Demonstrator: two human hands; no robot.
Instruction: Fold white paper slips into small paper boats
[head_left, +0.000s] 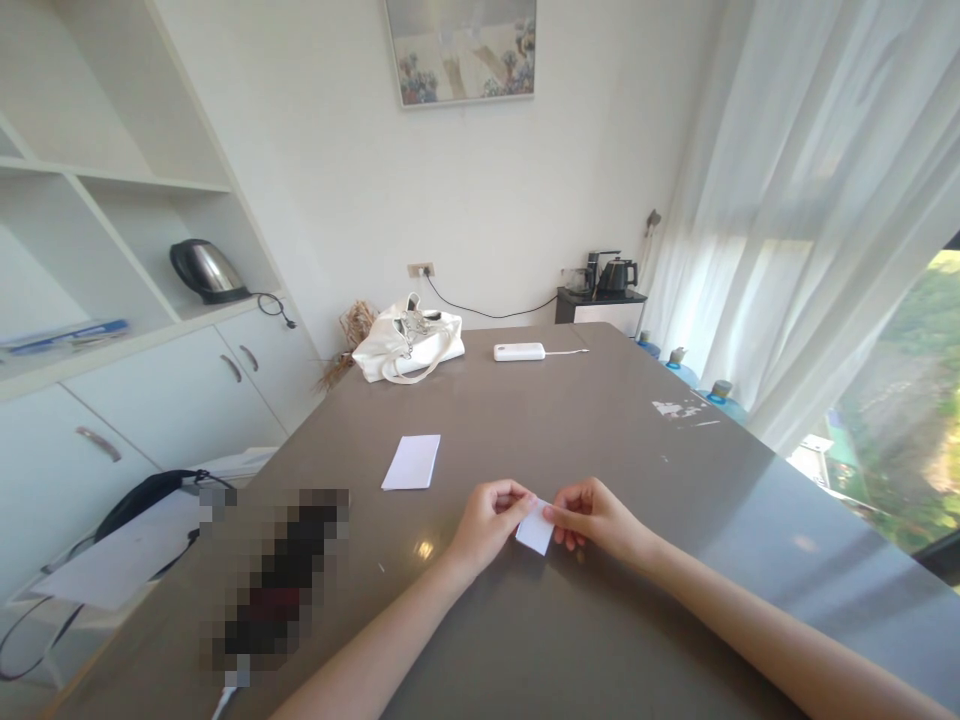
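Note:
Between my two hands is a small white piece of paper (535, 531), tilted a little above the table. My left hand (495, 515) pinches its upper left edge between thumb and fingers. On the other side, my right hand (592, 515) grips the upper right edge, thumb on top and fingers curled beneath. Whether the paper is folded or in several layers I cannot tell. To the left, farther away, a stack of white paper (412, 462) lies flat on the table, apart from both hands.
A brown-grey table (600, 430) spreads before me. At its far end are a white bag (409, 345) and a white power bank (519, 352) with a short cable. A blurred-out dark object (281, 580) lies at left. Paper scraps (679, 409) are at right, beside water bottles (721, 393).

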